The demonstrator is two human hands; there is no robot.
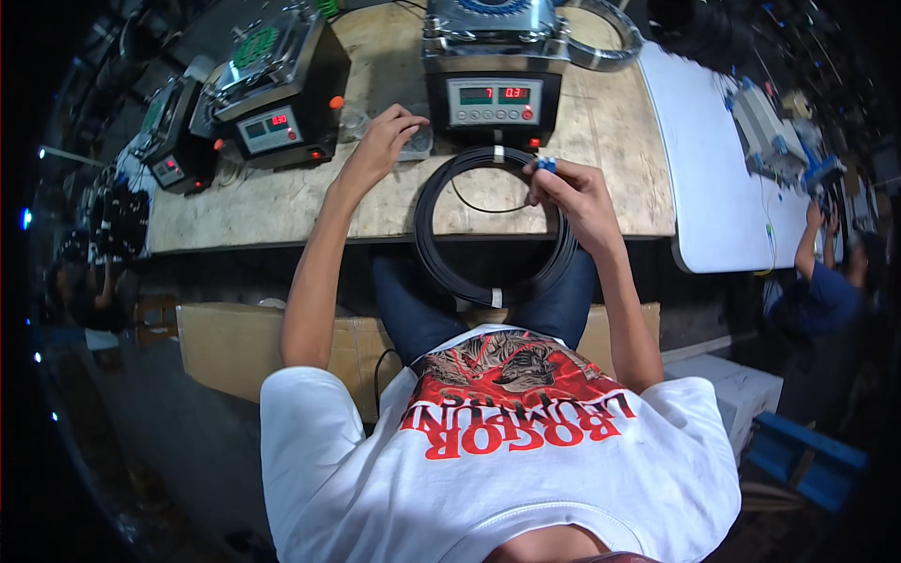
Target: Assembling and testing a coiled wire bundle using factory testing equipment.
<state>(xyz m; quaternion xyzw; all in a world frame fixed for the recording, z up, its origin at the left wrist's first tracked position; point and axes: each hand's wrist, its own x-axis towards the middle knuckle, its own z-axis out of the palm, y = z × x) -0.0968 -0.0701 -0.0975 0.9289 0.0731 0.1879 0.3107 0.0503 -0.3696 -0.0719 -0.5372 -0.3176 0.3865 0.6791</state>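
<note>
A coil of black cable, bound with white tape bands, rests partly on the table's front edge and partly over my lap. My right hand grips a small blue connector between thumb and fingers at the coil's upper right. A thin black cable end runs inside the coil toward that hand. Farther left, my left hand has its fingers drawn together over a small clear tray; whether something tiny sits between the fingertips is hidden.
A black machine with a lit display stands just beyond the coil. Two similar machines are at the left. Another cable coil lies at the back right. A white table adjoins on the right, where a person in blue works.
</note>
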